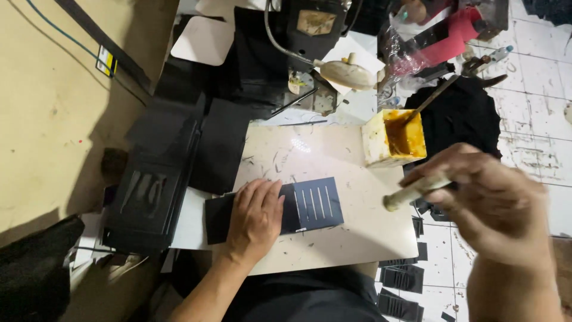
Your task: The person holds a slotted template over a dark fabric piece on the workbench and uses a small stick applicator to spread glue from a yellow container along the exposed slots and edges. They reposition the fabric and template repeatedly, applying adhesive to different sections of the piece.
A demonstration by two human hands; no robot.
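At the far left of the frame a tan surface runs top to bottom. Beside it, left of centre, a stack of black cut pieces lies in a dark pile, some with slits in them.

At centre, a pale work board carries a black slotted piece with four light parallel slits. The left hand lies flat, palm down, fingers together, pressing the left part of that piece onto the board; it grips nothing, only holds the piece down.

Above the board, at upper centre, stands a dark machine.

Right of centre, at the board's upper right corner, sits a square pale tub of amber glue, with a stick leaning out of it.

At the right of the frame, the right hand hovers raised and blurred, fingers closed around a pale brush handle that pokes out leftward over the board's right edge. More black pieces lie on the white tiled floor at lower right.
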